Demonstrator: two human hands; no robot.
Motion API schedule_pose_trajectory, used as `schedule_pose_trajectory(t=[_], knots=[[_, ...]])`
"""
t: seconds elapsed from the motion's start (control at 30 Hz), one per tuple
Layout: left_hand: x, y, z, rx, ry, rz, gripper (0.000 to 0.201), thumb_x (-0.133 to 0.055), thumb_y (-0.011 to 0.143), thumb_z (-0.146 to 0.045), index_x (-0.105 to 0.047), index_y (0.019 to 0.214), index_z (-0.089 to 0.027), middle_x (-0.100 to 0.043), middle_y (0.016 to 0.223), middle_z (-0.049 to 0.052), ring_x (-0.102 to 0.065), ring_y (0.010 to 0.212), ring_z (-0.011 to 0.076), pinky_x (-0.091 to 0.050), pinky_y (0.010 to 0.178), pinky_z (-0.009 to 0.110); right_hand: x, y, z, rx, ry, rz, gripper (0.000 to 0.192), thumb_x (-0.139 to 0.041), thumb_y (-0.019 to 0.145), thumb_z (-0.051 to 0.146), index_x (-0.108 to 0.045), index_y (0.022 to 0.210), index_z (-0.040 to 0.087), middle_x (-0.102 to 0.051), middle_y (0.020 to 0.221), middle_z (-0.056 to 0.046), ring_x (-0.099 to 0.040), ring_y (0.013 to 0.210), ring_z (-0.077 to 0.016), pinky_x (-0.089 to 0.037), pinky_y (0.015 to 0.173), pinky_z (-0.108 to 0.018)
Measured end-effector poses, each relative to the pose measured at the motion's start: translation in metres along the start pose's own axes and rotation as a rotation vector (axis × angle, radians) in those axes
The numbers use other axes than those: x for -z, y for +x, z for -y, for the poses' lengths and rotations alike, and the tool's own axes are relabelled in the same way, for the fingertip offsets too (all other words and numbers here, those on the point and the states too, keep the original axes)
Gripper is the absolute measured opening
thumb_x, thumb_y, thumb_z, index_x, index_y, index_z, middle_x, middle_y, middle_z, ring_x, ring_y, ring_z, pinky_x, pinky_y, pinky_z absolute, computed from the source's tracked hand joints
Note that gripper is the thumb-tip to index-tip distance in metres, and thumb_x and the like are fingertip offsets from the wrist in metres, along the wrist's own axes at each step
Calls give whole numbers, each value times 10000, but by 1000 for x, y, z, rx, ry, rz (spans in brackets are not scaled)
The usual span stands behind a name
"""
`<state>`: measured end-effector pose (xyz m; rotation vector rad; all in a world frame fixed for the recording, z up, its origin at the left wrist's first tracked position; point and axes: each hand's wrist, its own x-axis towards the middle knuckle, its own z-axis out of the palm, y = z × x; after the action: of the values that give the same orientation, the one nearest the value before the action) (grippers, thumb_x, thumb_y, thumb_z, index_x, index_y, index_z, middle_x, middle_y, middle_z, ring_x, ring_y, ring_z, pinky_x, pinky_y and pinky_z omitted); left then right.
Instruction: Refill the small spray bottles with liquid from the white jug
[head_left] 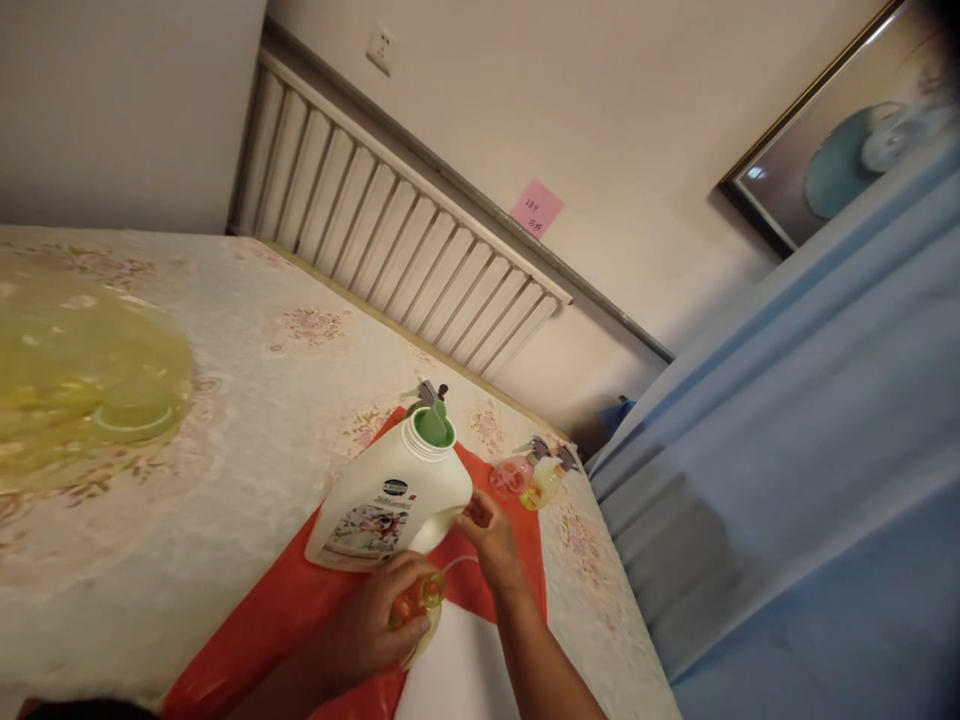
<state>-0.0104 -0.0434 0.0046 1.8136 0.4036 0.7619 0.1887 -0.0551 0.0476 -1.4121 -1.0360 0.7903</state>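
Observation:
My left hand [401, 610] is closed around a small clear yellow bottle [433, 590] whose neck is uncovered. Just to its right, my right hand [491, 540] has its fingertips pinched together beside the handle of a large white detergent jug [375, 500]. Whatever they grip, if anything, I cannot make out. A thin pale curved line, perhaps a tube, runs below those fingers. The jug is uncapped, with a green pouring spout [433, 424] in its mouth and a floral label on its front. It stands on a red sheet [262, 620].
Beyond the right hand are a pink spray bottle [511, 475] and a yellow one [544, 487]. Another sprayer head [429, 394] shows behind the jug. A transparent yellow bag [75, 350] lies left on the floral cloth [247, 450]. A radiator [397, 210] and blue curtain [787, 430] border the table.

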Motion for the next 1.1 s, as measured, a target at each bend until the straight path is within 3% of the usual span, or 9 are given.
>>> schedule_pose_trajectory(t=[0.23, 0.4, 0.53, 0.7, 0.9, 1.1], knots=[[2, -2, 0, 9, -4, -4, 335, -566, 742, -109, -614, 1048, -238, -611, 1101, 16, -581, 1049, 198, -443, 975, 327, -30, 24, 0, 44, -23, 52, 138, -750, 604, 228, -704, 733, 211, -716, 667, 29, -612, 654, -178, -519, 673, -298], [2, -2, 1, 8, -19, -20, 345, -572, 711, -95, -621, 1022, -235, -606, 1061, 12, -580, 1016, 189, -450, 961, 311, -47, 39, 6, 64, 5, 21, 61, -625, 544, 202, -580, 503, 197, -550, 441, 59, -436, 446, -118, -375, 474, -243], [1, -1, 4, 1, -31, -32, 345, -580, 686, -89, -624, 999, -227, -612, 1016, 9, -578, 962, 180, -469, 912, 292, -68, 48, 13, 67, 49, 3, 68, -571, 543, 216, -524, 497, 201, -490, 402, 71, -389, 404, -97, -307, 445, -229], [3, 0, 5, -43, -82, -27, 303, -588, 703, -100, -617, 972, -237, -618, 1009, -5, -584, 952, 171, -474, 909, 282, -82, 56, 38, 85, 52, -41, 66, -625, 569, 205, -573, 610, 195, -503, 413, 85, -408, 403, -98, -303, 441, -225], [2, -1, 2, -10, -58, -42, 300, -589, 688, -113, -638, 953, -245, -631, 982, 6, -599, 923, 191, -501, 882, 314, -69, 60, 90, 161, 57, -148, 124, -658, 602, 252, -549, 631, 201, -489, 392, 90, -425, 397, -99, -346, 454, -227], [1, -2, 3, -27, -71, -65, 327, -589, 693, -101, -667, 973, -253, -657, 986, 11, -620, 904, 205, -519, 860, 319, -26, 47, 138, 189, 14, -203, 184, -708, 618, 257, -535, 646, 199, -466, 376, 105, -398, 375, -79, -369, 459, -220]])
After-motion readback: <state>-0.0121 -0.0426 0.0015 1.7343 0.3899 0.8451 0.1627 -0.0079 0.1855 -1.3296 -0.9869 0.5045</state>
